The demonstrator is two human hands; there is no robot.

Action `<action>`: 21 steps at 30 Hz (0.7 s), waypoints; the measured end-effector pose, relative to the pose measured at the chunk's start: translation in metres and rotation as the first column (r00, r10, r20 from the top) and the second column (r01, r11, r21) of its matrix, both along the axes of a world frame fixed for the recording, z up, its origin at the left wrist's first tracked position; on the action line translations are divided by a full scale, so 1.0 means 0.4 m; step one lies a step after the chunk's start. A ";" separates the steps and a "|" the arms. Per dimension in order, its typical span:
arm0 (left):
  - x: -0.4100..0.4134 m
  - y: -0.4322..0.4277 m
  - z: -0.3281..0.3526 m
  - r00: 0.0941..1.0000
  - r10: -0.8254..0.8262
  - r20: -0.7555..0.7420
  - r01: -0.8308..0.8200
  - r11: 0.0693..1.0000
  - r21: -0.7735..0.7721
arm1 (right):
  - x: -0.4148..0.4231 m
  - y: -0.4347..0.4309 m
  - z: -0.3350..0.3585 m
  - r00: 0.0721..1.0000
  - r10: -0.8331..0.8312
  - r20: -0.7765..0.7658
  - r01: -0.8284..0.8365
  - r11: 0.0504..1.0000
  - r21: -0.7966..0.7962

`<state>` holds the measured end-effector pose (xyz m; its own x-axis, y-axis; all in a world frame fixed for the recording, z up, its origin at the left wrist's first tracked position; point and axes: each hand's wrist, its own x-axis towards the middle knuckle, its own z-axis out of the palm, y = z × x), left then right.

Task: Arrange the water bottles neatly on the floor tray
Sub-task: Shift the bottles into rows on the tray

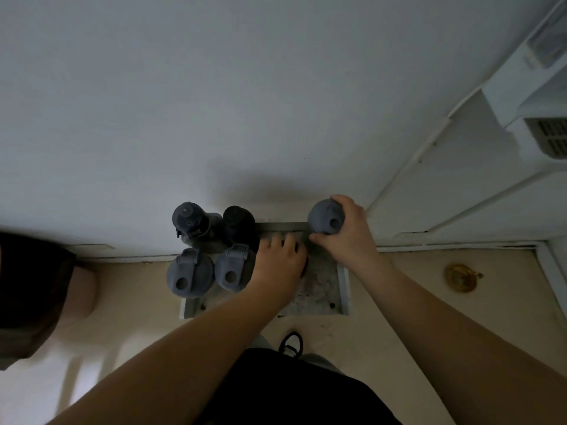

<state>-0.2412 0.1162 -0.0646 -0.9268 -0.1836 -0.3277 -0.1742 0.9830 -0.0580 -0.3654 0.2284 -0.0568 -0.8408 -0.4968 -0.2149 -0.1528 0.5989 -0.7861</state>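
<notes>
— How many bottles have you got down there?

— Five show their tops: four stand packed in a two-by-two block at the left end of the floor tray (344, 289), against the wall (245, 102). The fifth, a grey-lidded bottle (325, 216), sits at the tray's far right corner with your right hand (349, 234) clenched around its lid.

— And your left hand (277, 265)?

— Its fingers (288, 240) curl over something dark in the tray's middle. Your hand hides it, so you can't tell whether it's a sixth bottle or whether you're gripping it.
</notes>
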 end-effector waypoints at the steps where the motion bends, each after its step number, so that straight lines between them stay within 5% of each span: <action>1: 0.011 0.006 -0.002 1.000 -0.007 -0.002 0.007 1.000 -0.003 | 0.000 -0.021 0.004 0.999 0.034 -0.002 -0.034 0.999 0.009; 14: 0.115 -0.006 -0.042 0.987 0.020 -0.162 -0.005 0.996 0.092 | 0.077 -0.175 -0.020 0.957 0.286 -0.037 -0.282 0.955 0.090; 21: 0.106 -0.011 -0.051 0.990 0.056 -0.128 -0.051 0.998 0.036 | 0.084 -0.179 -0.028 0.954 0.299 0.020 -0.299 0.953 0.044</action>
